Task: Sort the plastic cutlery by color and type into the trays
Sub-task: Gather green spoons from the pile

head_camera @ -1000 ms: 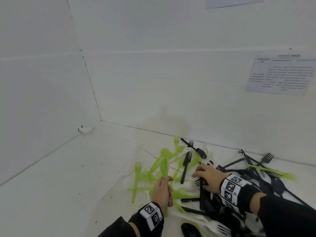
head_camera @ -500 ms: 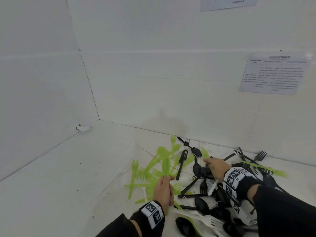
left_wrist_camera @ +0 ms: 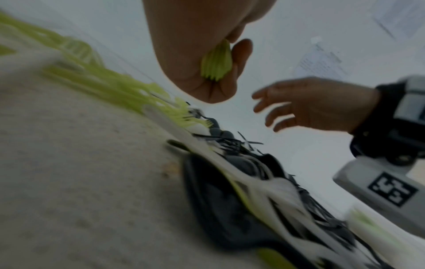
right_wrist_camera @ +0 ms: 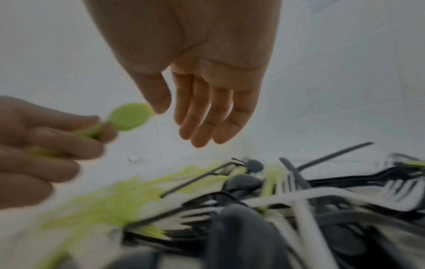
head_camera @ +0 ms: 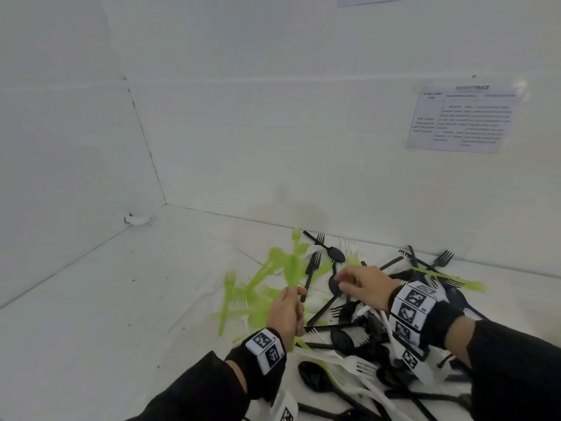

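Meanwhile left hand [head_camera: 285,314] grips green spoons [head_camera: 293,268]; right hand [head_camera: 364,287], fingers loose, hovers over mixed cutlery pile [head_camera: 364,344].

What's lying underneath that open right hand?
Under the right hand lie black spoons and forks tangled with white cutlery. Pieces directly beneath the palm are hidden in the head view.

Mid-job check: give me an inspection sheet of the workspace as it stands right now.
Surface: white floor, speckled with dirt.
Job's things: mixed pile of green, black and white cutlery; no trays in view.
Clutter: small white scrap by the left wall.
Grippers: left hand grips a bundle of green spoons; right hand open above the pile, holding nothing.
Cables: nothing seen.
Surroundings: white walls, printed sheet on the right.
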The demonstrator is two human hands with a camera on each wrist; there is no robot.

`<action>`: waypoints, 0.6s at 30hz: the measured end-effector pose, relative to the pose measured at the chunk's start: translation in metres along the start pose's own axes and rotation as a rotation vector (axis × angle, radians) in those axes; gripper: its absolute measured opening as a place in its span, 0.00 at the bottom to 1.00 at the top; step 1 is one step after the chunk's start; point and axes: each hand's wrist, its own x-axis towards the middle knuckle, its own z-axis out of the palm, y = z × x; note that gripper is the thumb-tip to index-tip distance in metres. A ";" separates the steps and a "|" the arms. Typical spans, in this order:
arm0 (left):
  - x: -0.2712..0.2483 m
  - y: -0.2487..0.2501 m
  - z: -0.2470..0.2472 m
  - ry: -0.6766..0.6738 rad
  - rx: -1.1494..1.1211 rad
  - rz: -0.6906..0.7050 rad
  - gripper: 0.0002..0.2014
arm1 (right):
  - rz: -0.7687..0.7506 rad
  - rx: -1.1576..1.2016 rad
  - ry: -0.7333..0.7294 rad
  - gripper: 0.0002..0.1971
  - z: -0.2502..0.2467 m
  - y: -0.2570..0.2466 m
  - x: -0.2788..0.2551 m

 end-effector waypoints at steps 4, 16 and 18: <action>-0.029 -0.007 0.042 -0.230 0.037 -0.114 0.15 | 0.062 0.282 0.073 0.24 -0.004 -0.014 -0.019; -0.090 -0.039 0.108 -0.402 0.050 -0.198 0.16 | 0.092 0.464 0.216 0.10 -0.022 0.040 -0.098; -0.100 -0.043 0.119 -0.347 0.066 -0.143 0.15 | 0.225 0.654 0.207 0.11 -0.016 0.043 -0.111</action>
